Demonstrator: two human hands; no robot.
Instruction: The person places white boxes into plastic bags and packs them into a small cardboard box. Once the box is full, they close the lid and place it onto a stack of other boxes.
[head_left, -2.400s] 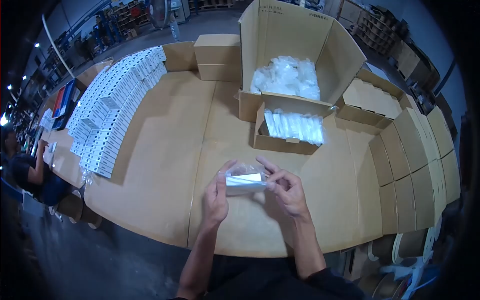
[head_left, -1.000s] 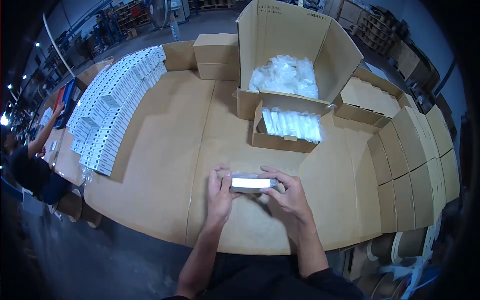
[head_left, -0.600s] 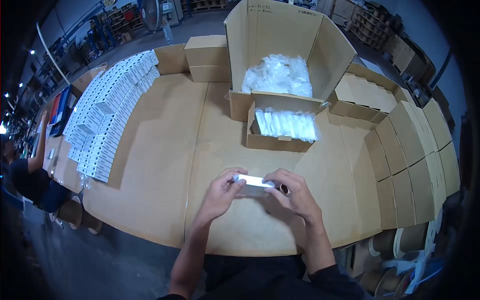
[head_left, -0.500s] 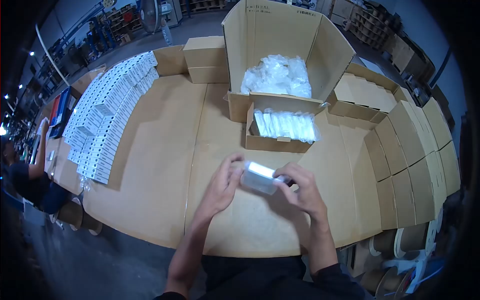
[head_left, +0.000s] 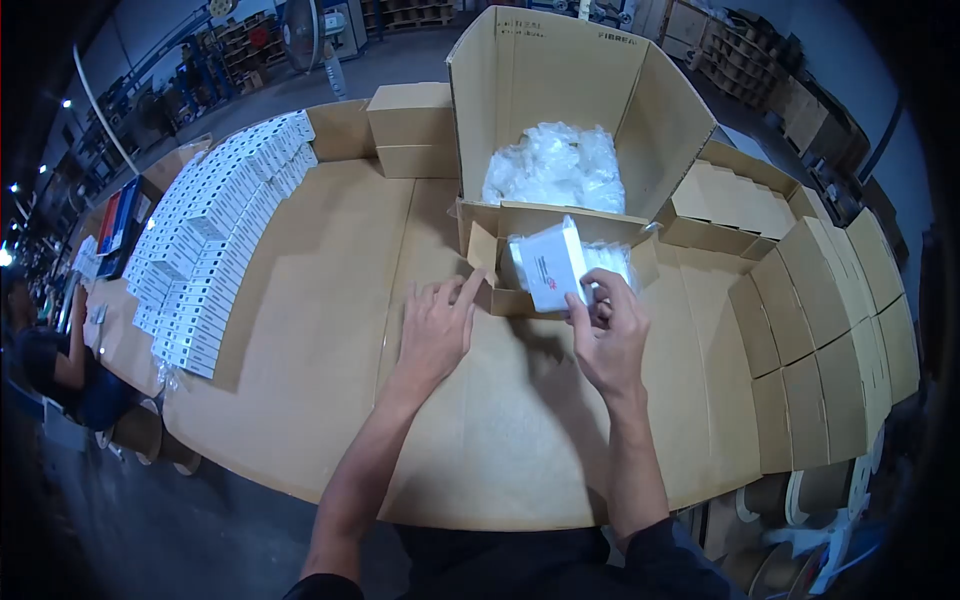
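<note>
Tilted up over the small cardboard carton is a flat white box with dark print and a red mark on its face. My right hand pinches it by its lower right edge. Behind it, a row of plastic-wrapped packs fills part of the carton and is partly hidden. My left hand lies with fingers stretched out on the cardboard-covered table. Its index fingertip is at the carton's left corner; whether it touches is hard to tell.
A tall open carton with crumpled clear plastic bags stands behind. Stacked small white boxes line the left side. Brown cartons are stacked at right. A co-worker is at the far left.
My right hand has carried the white box forward, up to the small carton, and turned its printed face into view. My left hand has let go and moved slightly left and forward.
</note>
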